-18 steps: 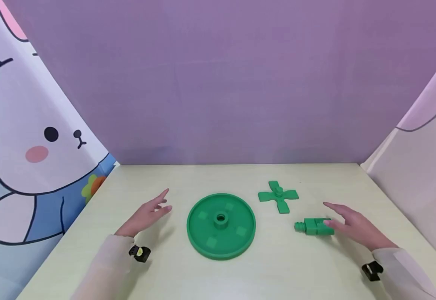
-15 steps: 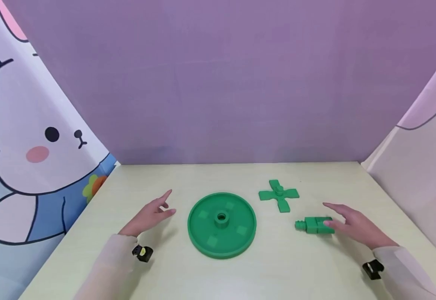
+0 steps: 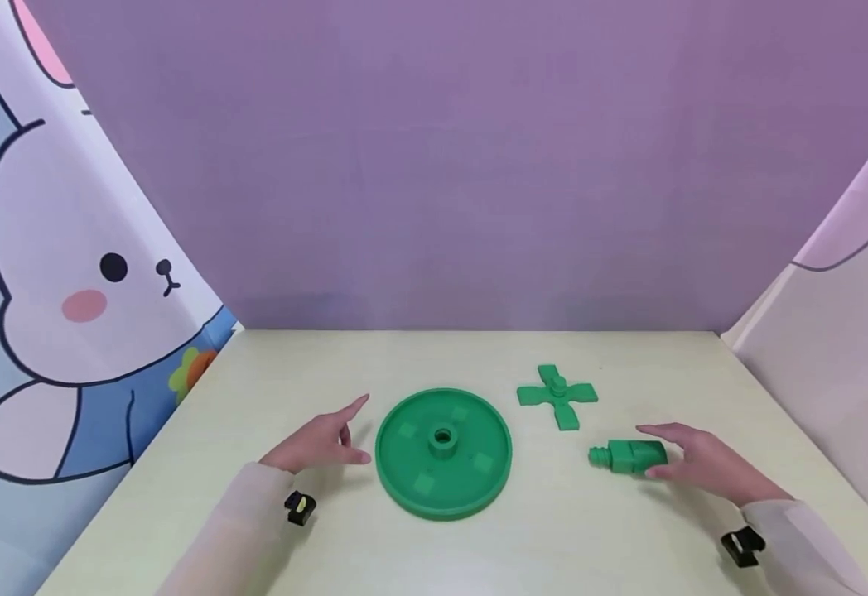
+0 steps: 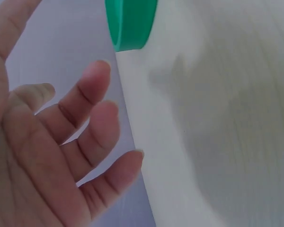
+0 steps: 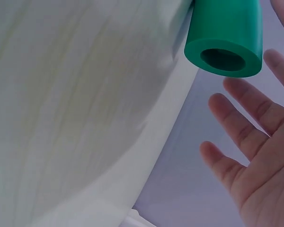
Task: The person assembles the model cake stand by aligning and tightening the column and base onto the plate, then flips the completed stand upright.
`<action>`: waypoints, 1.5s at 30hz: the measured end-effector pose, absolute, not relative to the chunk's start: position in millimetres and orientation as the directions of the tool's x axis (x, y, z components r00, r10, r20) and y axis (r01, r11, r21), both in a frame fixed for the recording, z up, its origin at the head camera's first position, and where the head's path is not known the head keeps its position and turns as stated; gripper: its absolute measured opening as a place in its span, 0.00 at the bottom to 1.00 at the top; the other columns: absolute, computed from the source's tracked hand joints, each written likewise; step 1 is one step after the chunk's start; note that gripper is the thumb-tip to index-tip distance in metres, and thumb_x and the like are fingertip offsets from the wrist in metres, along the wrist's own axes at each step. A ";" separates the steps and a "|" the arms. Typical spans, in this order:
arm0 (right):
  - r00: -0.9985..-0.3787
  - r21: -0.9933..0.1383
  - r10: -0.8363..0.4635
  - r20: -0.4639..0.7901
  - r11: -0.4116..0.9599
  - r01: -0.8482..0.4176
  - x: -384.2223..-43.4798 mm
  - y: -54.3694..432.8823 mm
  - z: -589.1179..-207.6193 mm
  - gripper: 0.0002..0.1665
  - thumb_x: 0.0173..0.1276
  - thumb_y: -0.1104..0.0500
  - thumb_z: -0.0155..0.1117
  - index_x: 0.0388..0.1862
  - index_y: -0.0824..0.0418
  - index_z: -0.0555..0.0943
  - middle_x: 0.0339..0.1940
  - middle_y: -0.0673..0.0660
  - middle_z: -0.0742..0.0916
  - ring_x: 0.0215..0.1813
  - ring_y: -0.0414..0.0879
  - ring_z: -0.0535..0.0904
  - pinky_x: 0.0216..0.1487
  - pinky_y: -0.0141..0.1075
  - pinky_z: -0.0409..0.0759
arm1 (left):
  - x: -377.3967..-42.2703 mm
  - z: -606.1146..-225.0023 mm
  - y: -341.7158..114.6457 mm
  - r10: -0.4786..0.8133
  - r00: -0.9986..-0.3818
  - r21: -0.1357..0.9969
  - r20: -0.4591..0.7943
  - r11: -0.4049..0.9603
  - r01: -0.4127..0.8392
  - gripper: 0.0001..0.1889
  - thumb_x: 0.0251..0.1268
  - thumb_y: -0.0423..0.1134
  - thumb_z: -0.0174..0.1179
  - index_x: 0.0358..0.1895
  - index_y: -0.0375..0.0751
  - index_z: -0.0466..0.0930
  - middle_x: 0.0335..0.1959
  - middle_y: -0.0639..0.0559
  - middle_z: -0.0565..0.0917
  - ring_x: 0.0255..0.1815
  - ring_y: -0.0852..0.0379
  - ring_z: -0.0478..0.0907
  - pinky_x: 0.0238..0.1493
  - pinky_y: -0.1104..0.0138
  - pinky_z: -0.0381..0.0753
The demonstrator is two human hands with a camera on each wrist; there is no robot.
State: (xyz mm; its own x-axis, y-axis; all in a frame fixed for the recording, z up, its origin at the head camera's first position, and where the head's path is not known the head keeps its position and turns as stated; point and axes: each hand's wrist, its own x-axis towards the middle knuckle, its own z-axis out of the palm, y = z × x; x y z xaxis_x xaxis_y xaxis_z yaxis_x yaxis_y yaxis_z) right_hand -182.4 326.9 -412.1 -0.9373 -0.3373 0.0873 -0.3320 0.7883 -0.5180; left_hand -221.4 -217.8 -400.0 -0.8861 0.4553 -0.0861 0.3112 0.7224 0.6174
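Note:
A round green disc [image 3: 419,488] with a raised rim and a hollow hub at its centre lies flat on the table. Just left of it hovers my left hand [image 3: 322,443], thumb and index finger spread toward the rim and holding nothing. In the left wrist view the disc's edge [image 4: 137,23] shows beyond the fingers. A green cylindrical piece [image 3: 631,456] with a ridged narrow end lies on its side, that end pointing left. My right hand [image 3: 710,468] is at its wide end, fingers spread apart. The right wrist view shows that end's round hole [image 5: 222,59].
A green four-armed cross piece [image 3: 557,396] with a central knob lies behind, between the disc and the cylinder. The pale table [image 3: 523,546] ends at a purple backdrop [image 3: 464,165]. A rabbit-print cloth [image 3: 46,331] hangs along the left side.
My left hand has moved right, closer to the disc, its thumb and index opening wider. The right hand has shifted slightly, uncovering the cylinder's wide end. The green pieces lie where they were.

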 end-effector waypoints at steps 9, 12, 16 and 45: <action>-0.921 -0.484 -0.382 0.079 0.793 -0.370 -183.7 322.5 -418.9 0.39 0.50 0.50 0.77 0.58 0.69 0.77 0.54 0.68 0.81 0.57 0.67 0.74 0.53 0.58 0.72 | -217.8 -408.3 -207.6 0.348 -0.924 0.404 -0.155 0.876 0.262 0.51 0.46 0.52 0.74 0.74 0.44 0.58 0.16 0.55 0.70 0.22 0.59 0.68 0.23 0.65 0.70; -0.920 -0.475 -0.386 0.068 0.798 -0.370 -185.5 321.0 -417.2 0.38 0.50 0.52 0.77 0.57 0.69 0.77 0.54 0.68 0.81 0.56 0.66 0.75 0.52 0.57 0.74 | -218.6 -405.4 -204.9 0.333 -0.932 0.325 -0.147 0.906 0.272 0.52 0.44 0.56 0.74 0.74 0.45 0.59 0.15 0.56 0.70 0.23 0.58 0.70 0.22 0.64 0.72; -0.918 -0.461 -0.391 0.067 0.803 -0.376 -187.7 321.5 -414.2 0.37 0.49 0.54 0.77 0.57 0.69 0.78 0.52 0.68 0.82 0.54 0.65 0.76 0.50 0.56 0.75 | -222.4 -404.6 -202.0 0.357 -0.921 0.299 -0.152 0.905 0.302 0.53 0.42 0.58 0.74 0.74 0.45 0.59 0.16 0.56 0.71 0.26 0.58 0.71 0.24 0.63 0.73; -0.937 -0.507 -0.348 -0.030 0.813 -0.286 -192.6 320.4 -420.2 0.38 0.51 0.56 0.77 0.59 0.71 0.75 0.53 0.71 0.80 0.49 0.59 0.76 0.47 0.53 0.75 | -225.3 -413.7 -186.4 0.452 -0.863 0.409 -0.226 0.848 0.338 0.58 0.39 0.63 0.72 0.75 0.45 0.54 0.21 0.55 0.68 0.31 0.55 0.69 0.33 0.59 0.70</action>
State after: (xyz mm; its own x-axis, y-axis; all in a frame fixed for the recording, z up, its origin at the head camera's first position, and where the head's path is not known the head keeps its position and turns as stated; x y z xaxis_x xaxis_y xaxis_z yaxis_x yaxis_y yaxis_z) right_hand -192.6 320.4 -420.2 -0.9369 -0.3483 -0.0298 -0.2860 0.8129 -0.5074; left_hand -225.3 -186.4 -413.7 -0.8628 0.4525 -0.2256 0.3376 0.8477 0.4091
